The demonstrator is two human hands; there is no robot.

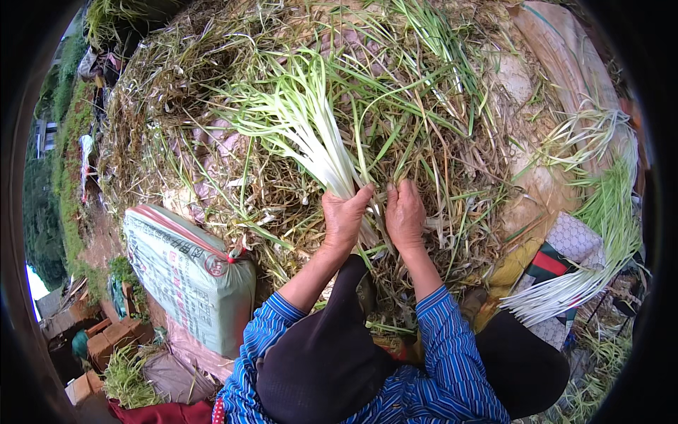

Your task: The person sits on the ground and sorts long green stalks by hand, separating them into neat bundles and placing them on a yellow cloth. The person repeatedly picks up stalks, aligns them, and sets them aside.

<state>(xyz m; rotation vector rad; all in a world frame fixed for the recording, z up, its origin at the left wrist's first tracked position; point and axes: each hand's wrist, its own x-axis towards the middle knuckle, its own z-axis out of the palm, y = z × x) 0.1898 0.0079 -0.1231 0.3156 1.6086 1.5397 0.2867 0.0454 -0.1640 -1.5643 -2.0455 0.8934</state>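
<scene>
My left hand (343, 216) is closed around the lower white stems of a bunch of pale green leafy stalks (312, 127), whose leaves fan out up and to the left. Just right of it, my right hand (406, 214) pinches a thin, withered outer leaf or stalk (382, 220) between thumb and fingers, close to the bunch's lower end. Beneath both hands lies a thick litter of dry and green leaf scraps (450, 175). Longer green stalks (439, 42) lie on the litter at the upper right.
A tied, printed woven sack (196, 281) stands at the left. At the right, trimmed white-stemmed stalks (561, 294) lie over a patterned covering (574, 238), with a pale sheet (572, 69) beyond. Bricks (119, 339) sit lower left. My knees flank the near litter.
</scene>
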